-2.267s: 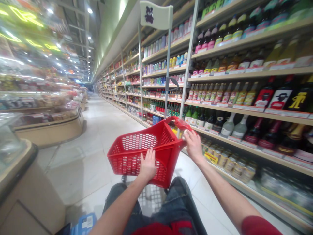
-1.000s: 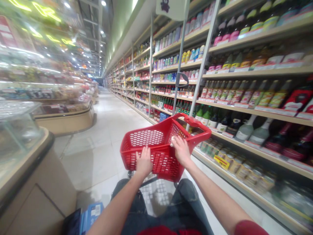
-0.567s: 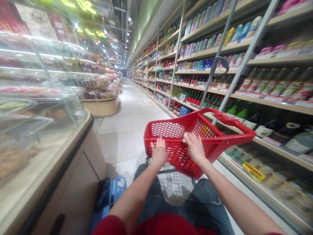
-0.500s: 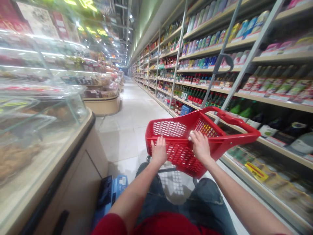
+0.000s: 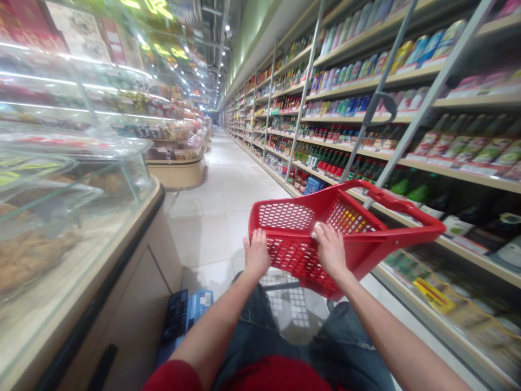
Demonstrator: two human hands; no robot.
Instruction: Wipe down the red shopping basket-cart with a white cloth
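Note:
A red plastic shopping cart (image 5: 368, 247) with mesh-like holes in its walls stands in front of my knees, its handle to the right. My left hand (image 5: 258, 254) lies against the near rim close to the cart's left end, fingers stretched over the edge and thumb apart. Farther right on the same rim, my right hand (image 5: 330, 251) is closed around a small white wad (image 5: 316, 228), perhaps a tissue or cloth, mostly covered by the fingers. Through the openings in the cart, no goods can be made out inside the basket.
Tall shelves (image 5: 366, 76) of bottles and cans line the right side. On the left runs a glass-topped food counter (image 5: 122, 271), with a blue box (image 5: 201, 304) on the floor at its foot. A tiled aisle (image 5: 222, 163) stretches ahead.
Both hands have shifted a little to the left along the cart's rim. The cart and the surroundings appear slightly farther right in view.

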